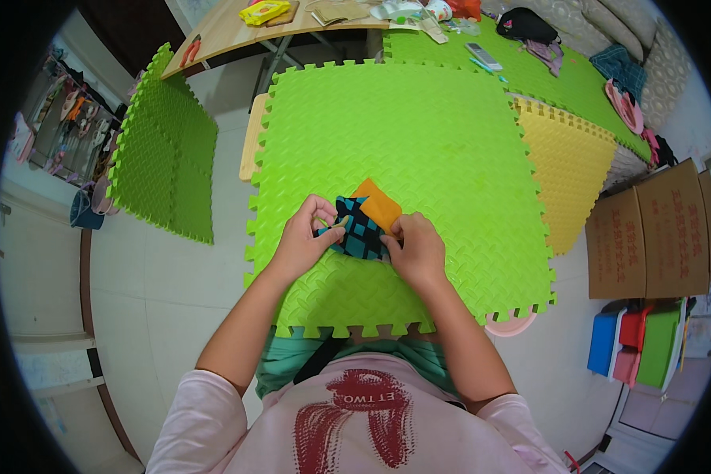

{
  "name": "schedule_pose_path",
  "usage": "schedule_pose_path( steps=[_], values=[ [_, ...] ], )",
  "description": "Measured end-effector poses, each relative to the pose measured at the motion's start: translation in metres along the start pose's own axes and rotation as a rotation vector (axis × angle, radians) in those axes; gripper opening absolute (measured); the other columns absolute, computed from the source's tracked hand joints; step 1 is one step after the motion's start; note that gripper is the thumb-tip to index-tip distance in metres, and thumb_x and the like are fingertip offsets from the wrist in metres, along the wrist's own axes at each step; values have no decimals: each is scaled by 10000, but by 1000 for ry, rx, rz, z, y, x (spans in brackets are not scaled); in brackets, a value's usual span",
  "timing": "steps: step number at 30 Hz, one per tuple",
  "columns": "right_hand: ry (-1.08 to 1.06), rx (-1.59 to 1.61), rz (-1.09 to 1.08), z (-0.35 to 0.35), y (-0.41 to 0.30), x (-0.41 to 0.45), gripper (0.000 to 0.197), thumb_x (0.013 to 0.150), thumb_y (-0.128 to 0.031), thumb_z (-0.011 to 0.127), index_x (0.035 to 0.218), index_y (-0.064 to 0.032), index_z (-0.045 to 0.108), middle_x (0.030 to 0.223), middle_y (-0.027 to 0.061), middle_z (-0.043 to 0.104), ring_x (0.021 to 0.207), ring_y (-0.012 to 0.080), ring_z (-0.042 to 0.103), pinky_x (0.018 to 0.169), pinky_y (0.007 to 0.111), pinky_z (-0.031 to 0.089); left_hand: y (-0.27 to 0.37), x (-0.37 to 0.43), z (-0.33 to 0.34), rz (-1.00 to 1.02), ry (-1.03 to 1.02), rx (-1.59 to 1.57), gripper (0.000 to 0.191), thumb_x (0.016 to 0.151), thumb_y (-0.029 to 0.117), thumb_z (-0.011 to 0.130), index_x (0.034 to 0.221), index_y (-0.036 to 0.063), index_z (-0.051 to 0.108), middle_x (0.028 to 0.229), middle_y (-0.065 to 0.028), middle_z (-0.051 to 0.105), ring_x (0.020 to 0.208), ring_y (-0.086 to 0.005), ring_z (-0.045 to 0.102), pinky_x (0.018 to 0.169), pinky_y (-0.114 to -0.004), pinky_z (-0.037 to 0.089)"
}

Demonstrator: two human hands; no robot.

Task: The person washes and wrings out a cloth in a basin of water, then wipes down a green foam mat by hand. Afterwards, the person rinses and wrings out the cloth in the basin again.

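Observation:
A piece of black and teal checked fabric (360, 232) is held between my two hands, low over a green foam mat (403, 130). An orange piece of fabric (381, 204) lies against its upper right side. My left hand (309, 232) pinches the checked fabric's left edge, where a small yellowish strip (342, 223) shows near the thumb and fingers. My right hand (416, 244) grips the right edge, its curled fingers at the lower corner of the orange piece. The fingertips partly hide both edges.
A wooden table (225, 35) at the top left bears red-handled pliers (190, 51) and a yellow packet (264, 12). A yellow foam mat (563, 166) and cardboard boxes (646, 237) stand to the right. Another green mat (166, 154) stands upright at the left.

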State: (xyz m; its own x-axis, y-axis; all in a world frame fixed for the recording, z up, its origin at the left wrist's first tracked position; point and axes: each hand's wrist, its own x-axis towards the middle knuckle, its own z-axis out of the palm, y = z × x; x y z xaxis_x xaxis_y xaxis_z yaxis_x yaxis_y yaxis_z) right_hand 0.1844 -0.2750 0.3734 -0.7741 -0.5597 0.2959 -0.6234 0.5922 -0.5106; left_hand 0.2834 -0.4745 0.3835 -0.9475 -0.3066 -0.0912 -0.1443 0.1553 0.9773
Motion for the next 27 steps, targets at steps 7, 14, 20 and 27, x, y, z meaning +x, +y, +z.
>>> schedule_pose_path(
  steps=[7, 14, 20, 27],
  values=[
    [-64, 1015, 664, -10, 22, 7, 201, 932, -202, 661, 931, -32, 554, 688, 57, 568, 569, 139, 525, 514, 304, 437, 35, 9, -3, 112, 161, 123, 239, 909, 45, 670, 1060, 67, 486, 952, -4, 526, 600, -54, 417, 585, -224, 363],
    [-188, 744, 371, -23, -16, -10, 572, 742, -18, 780, 1271, -112, 580, 801, 85, 582, 723, 213, 602, 694, 349, 508, 40, 4, -4, 44, 5, 610, 542, 770, 94, 801, 1180, 119, 447, 1220, -151, 509, 1112, -302, 586, 868, -409, 492],
    [50, 336, 197, -38, -7, 11, 140, 706, -4, 769, 830, -35, 711, 801, 108, 567, 754, 290, 599, 729, 367, 509, 44, 13, -6, 341, 44, 727, 221, 749, -61, 716, 871, 94, 617, 1244, -76, 592, 987, -322, 658, 787, -412, 536],
    [399, 263, -168, -124, -17, 20, 149, 746, -30, 752, 882, -24, 691, 873, 120, 640, 812, 284, 603, 718, 357, 497, 100, 44, 12, 789, 192, 673, 199, 770, -3, 729, 903, 124, 655, 1301, -72, 574, 1226, -337, 512, 1022, -463, 394]
  ],
)
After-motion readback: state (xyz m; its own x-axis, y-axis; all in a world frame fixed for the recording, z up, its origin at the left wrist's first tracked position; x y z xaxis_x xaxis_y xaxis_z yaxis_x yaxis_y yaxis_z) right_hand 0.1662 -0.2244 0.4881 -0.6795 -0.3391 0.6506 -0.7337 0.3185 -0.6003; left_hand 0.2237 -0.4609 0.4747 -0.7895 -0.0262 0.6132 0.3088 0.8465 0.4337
